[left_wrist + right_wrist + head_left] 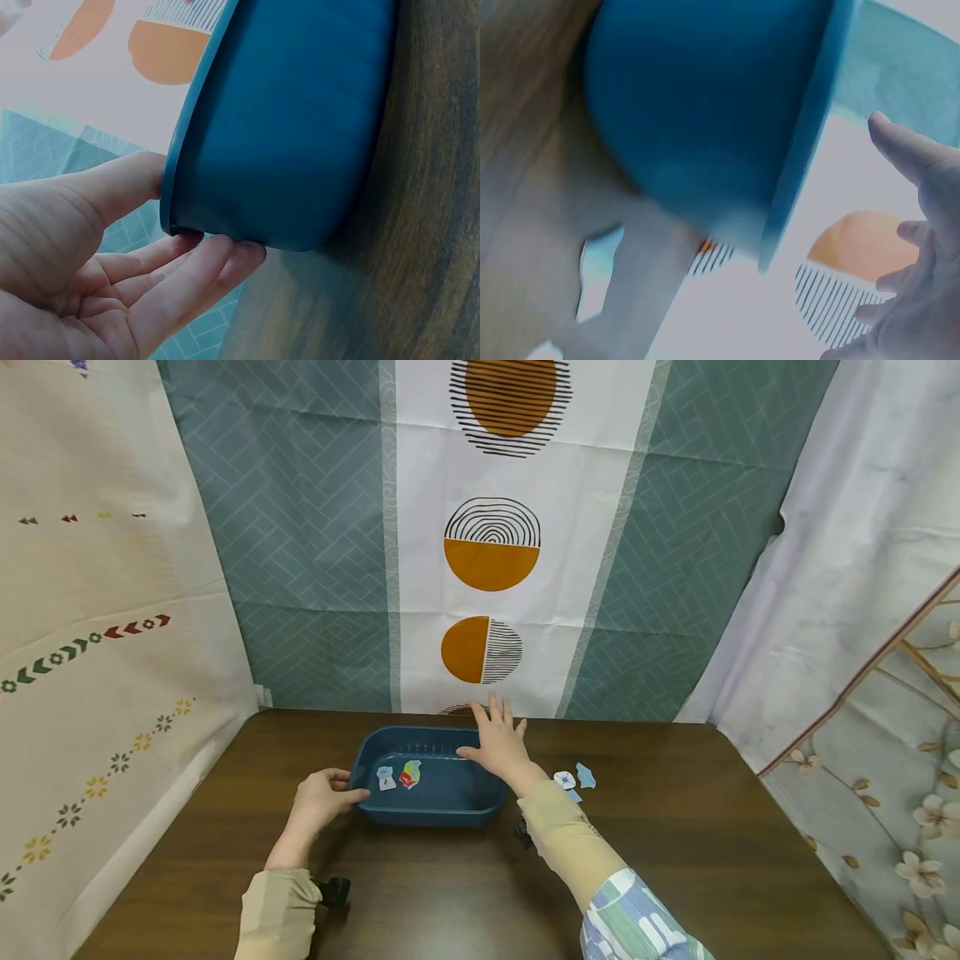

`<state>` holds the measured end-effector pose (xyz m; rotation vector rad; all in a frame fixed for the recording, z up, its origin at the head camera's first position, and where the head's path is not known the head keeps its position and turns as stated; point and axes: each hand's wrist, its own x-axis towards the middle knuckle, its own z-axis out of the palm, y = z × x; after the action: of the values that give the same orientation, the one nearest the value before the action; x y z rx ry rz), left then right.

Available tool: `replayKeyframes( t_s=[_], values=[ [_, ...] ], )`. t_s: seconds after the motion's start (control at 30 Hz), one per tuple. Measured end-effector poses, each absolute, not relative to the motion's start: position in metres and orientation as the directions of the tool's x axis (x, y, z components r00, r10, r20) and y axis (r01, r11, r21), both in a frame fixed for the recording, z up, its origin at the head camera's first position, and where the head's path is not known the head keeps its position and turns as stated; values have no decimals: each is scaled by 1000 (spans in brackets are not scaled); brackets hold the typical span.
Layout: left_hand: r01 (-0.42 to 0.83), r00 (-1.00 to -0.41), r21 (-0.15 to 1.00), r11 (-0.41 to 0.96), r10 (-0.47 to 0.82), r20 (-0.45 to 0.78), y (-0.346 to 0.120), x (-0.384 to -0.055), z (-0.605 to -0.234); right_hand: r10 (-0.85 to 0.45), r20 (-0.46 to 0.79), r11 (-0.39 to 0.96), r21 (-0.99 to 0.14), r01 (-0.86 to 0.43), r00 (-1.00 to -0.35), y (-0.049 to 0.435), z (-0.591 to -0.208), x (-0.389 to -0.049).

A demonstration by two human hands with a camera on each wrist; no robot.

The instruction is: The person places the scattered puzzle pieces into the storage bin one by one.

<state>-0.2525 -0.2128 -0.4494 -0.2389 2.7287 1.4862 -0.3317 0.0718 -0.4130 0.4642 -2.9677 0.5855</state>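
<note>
A dark blue plastic basin stands on the brown table, seen from outside in both wrist views. My left hand grips its left end, thumb over the rim and fingers against the outer wall. Over the back right part of the basin, my right hand is spread with nothing in it; the right wrist view shows its thumb apart from the rim. Inside the basin, toward the left, lie a pale blue cut-out and a red, yellow and green cut-out.
Right of the basin lie a round white cut-out with a blue star pattern, a light blue cut-out and another blue piece, partly behind the right forearm. A patterned cloth hangs along the table's back edge.
</note>
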Motion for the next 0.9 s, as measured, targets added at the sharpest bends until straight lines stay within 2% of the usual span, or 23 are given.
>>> replayKeyframes(
  t_s=[0.5, 0.9],
  values=[
    [-141, -989, 833, 535, -111, -96, -215, -253, -451, -123, 104, 924, -350, -152, -987, 178, -416, -342],
    [-134, -990, 835, 534, -108, -90, -214, -253, -450, -62, 35, 939, -336, -70, -997, 231, -431, -335]
  ],
)
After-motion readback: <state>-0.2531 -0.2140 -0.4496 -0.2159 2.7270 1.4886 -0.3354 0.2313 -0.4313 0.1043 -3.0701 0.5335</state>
